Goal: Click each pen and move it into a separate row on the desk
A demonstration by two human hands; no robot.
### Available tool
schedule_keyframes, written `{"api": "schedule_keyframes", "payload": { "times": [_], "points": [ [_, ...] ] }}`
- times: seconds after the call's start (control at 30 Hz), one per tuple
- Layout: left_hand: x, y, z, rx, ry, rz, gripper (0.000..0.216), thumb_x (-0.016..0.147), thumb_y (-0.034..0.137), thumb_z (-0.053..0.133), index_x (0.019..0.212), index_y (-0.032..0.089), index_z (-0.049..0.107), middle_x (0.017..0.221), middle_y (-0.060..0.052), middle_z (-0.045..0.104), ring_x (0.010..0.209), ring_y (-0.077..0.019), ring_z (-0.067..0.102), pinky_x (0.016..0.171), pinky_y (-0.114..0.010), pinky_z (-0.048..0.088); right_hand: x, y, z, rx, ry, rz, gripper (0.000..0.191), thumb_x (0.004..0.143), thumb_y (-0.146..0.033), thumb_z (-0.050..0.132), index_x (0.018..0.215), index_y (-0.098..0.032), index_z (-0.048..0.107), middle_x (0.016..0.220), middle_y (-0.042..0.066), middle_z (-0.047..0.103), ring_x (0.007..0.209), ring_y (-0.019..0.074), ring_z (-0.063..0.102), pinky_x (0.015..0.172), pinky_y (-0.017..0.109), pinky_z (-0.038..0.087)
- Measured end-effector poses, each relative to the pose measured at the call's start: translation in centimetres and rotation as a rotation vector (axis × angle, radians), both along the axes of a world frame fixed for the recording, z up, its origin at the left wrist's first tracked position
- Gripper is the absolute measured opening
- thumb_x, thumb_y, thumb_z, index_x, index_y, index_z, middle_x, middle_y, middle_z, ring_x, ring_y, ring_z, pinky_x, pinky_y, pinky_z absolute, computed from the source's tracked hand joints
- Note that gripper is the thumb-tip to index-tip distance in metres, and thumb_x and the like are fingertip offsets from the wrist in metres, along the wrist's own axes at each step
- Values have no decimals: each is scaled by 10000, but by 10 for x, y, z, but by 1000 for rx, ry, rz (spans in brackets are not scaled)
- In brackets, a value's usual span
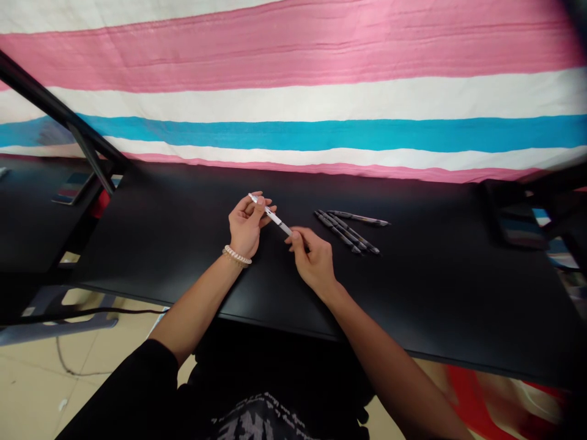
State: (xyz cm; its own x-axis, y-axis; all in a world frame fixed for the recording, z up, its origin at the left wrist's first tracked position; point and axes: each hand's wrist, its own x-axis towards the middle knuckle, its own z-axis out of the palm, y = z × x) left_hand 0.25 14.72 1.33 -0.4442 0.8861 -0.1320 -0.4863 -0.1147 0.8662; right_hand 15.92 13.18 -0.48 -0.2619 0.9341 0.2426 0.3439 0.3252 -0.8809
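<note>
Obs., head view. L grip (245, 225) at approx ctr of frame, narrow pinch, thumb + fingers closed on upper part of a slim white pen (276, 219). Pen is tilted across the gap btwn hands, upper end pointing up-left, lower end toward R grip (314, 260), and is held clear of the black counter (413, 287). R grip also narrow: thumb + index come together at pen's lower end, other fingers curled under. Can't tell if R is holding pen or only touching it. Pale beaded bracelet (237, 255) on L wrist.

Just right of R grip, a loose fan of dark pens (342, 229), approx 4, lies flat on counter, mid-right of frame, not touching either hand.

Handling (judged): pen light + stiff, barrel prob. smooth plastic, so somewhat slippery. Best hold = firm pinch mid-barrel, fingertips on opposite sides. Thin body, little to brace on; rolls easily if set down.

Bkgd: pink/white/blue striped cloth (293, 79) fills top of frame; black strut (46, 91) upper left; dark cable (110, 311) lower left; blurred red object (472, 397) lower right.
</note>
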Motion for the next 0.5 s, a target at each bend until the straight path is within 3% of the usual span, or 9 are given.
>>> {"api": "schedule_keyframes", "payload": {
  "times": [0.17, 0.3, 0.5],
  "points": [
    [0, -1, 2, 10, -20, -9, 417, 675, 409, 869, 979, 189, 687, 870, -24, 723, 771, -153, 721, 742, -295, 578, -1, -1, -1, -20, -10, 11, 243, 959, -390, 534, 1053, -208, 664, 809, 39, 695, 662, 169, 638, 659, 311, 526],
    [0, -1, 3, 6, -9, -14, 405, 687, 406, 861, 984, 194, 684, 877, -24, 720, 773, -152, 720, 754, -302, 577, -1, -1, 0, 75, -15, -30, 210, 939, -373, 569, 1040, -226, 680, 902, 54, 686, 713, 173, 621, 677, 319, 534],
    [0, -1, 3, 5, -10, -14, 406, 685, 404, 863, 981, 192, 683, 883, -27, 723, 779, -155, 720, 762, -305, 580, 0, -1, 0, 41, -45, -17, 257, 954, -425, 541, 1025, -220, 678, 842, 47, 693, 652, 168, 621, 637, 315, 529]
  ]
}}
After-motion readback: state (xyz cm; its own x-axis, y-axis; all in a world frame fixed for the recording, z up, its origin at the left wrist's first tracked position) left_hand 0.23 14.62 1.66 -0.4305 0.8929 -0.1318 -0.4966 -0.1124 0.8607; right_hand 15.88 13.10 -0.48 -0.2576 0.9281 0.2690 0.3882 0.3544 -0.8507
